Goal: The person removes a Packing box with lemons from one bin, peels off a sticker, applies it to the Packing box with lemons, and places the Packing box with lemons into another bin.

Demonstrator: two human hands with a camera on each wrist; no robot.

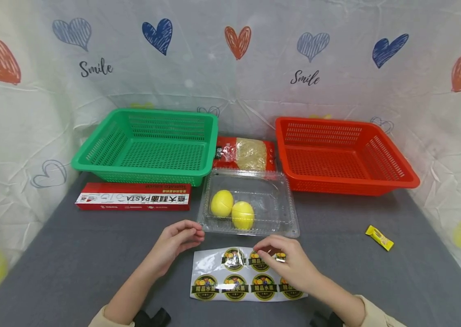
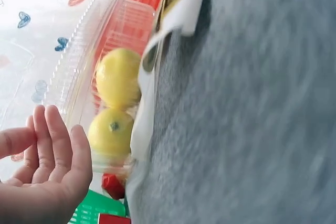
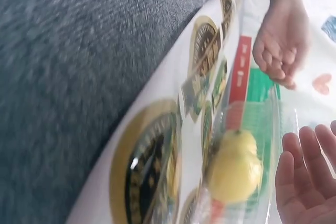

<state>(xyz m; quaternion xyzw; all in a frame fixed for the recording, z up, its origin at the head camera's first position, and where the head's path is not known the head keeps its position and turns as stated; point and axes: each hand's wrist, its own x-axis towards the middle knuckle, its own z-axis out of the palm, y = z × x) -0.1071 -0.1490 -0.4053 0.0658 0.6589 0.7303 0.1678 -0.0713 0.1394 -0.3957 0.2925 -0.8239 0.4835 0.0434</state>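
Observation:
A clear plastic box (image 1: 273,213) stands mid-table, and two yellow lemons (image 1: 222,203) show through it, side by side at its left. In front of the box lies a white sheet of round fruit stickers (image 1: 235,286), with a bare white patch at its upper left. My left hand (image 1: 179,240) hovers by the box's front left corner, its fingers loosely bent around nothing. Over the sheet's right part is my right hand (image 1: 287,261), holding nothing, its fingers relaxed in the right wrist view. It covers some of the stickers.
Behind the box, a red-and-clear bag (image 1: 251,154) lies between a green basket (image 1: 144,177) and a red basket (image 1: 349,188). A red pasta box (image 1: 132,197) sits before the green basket. Off to the right is a small yellow packet (image 1: 379,238).

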